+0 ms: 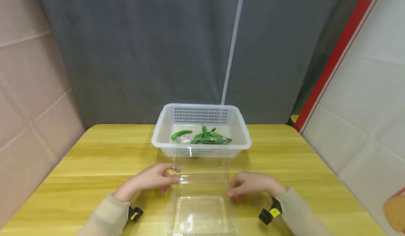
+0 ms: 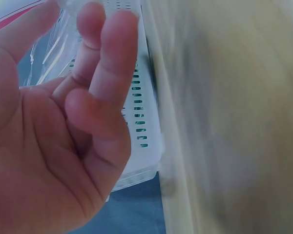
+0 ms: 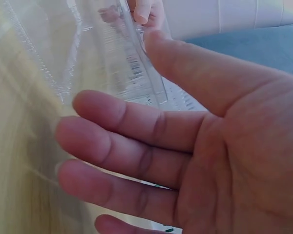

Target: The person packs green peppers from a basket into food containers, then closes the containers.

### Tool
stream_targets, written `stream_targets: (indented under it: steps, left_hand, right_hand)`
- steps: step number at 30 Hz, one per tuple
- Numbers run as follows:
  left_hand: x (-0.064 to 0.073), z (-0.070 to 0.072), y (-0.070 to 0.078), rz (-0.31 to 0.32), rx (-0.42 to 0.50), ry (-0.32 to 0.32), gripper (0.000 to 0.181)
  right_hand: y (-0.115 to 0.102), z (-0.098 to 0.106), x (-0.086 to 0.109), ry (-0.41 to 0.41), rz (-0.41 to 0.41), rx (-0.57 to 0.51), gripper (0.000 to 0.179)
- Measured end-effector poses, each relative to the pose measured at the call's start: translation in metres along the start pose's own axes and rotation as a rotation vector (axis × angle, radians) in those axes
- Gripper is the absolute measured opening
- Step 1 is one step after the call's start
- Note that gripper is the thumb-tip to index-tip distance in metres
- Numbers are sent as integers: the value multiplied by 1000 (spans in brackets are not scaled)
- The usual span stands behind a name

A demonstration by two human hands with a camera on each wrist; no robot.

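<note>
A clear plastic clamshell box (image 1: 202, 213) lies unfolded on the table, one half flat and the other leaning up against the basket. My left hand (image 1: 158, 177) is at its left side near the fold, index finger and thumb overlapping the plastic edge. In the left wrist view the left fingers (image 2: 118, 53) are loosely bent and apart from the thumb. My right hand (image 1: 250, 185) stays by the right edge near the fold. The right wrist view shows its fingers (image 3: 132, 156) relaxed, with thumb spread; whether they touch the plastic I cannot tell.
Just behind the box stands a white perforated plastic basket (image 1: 201, 105) with several green chili peppers (image 1: 205, 135) inside. The wooden table (image 1: 110, 151) has a grey curtain (image 1: 142, 53) behind it and pale cloth panels (image 1: 364, 99) at both sides.
</note>
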State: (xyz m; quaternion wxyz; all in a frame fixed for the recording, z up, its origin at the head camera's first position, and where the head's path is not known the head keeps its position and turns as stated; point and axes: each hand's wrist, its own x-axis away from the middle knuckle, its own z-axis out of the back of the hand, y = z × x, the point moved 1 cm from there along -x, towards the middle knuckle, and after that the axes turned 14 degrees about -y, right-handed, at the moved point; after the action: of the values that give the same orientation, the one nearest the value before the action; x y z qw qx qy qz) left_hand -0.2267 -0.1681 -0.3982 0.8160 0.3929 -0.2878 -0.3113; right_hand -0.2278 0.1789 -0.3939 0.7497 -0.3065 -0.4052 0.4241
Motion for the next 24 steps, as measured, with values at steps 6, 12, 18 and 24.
stream_targets:
  steps: [6,12,18,24]
  left_hand:
    - [1,-1,-4,-2,56,-24,49]
    - [2,0,-4,-25,98,-33,42]
    - [3,2,-3,-17,97,-21,37]
    - [4,5,-7,-6,86,-15,33]
  right_hand:
    - [3,0,-6,37,15,15,34]
    - [3,0,-12,80,20,9,34]
    - [4,1,-20,97,27,-9,31]
    - [6,1,-25,117,35,-46,32]
